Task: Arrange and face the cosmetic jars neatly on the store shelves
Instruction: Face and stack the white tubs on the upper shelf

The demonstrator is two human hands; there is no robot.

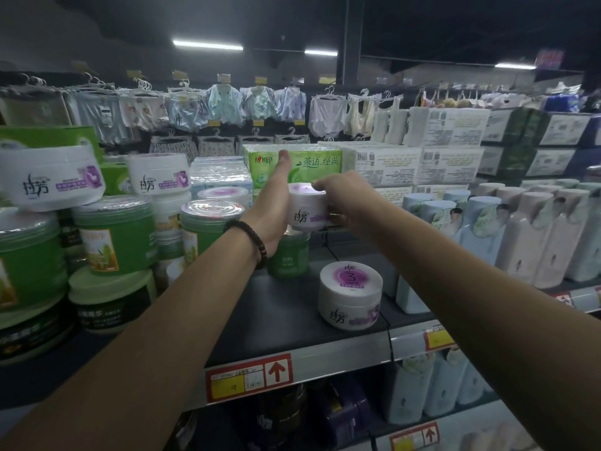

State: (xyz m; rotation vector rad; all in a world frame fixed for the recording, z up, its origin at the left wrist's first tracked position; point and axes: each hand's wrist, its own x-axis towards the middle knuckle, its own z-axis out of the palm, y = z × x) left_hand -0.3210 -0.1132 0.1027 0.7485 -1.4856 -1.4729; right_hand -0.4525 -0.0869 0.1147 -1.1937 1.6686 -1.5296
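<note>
Store shelf [286,323], dark deck, w/ red-yellow price tag [248,377] on front edge. Behind it, green tissue packs [320,162] and white boxes stacked at the back. Pale bottles [536,236] fill the R side in rows. L side: stacked jars [113,236], green and white, some tilted, labels not all facing front.

Both arms reach in at mid shelf. White jar [307,208] w/ purple label sits on top of a green jar [289,255], label toward the aisle. Left hand [276,200] is flat, fingers straight and pointing up, pressed against the jar's L side. Right hand [338,198] has its fingers curled over the jar's R side and top rim, gripping it. So the hands are close together w/ the jar between them.

Front white jar [350,294], same brand, stands alone near the shelf edge, apart from both hands. Dark bead bracelet [250,237] on L wrist.
</note>
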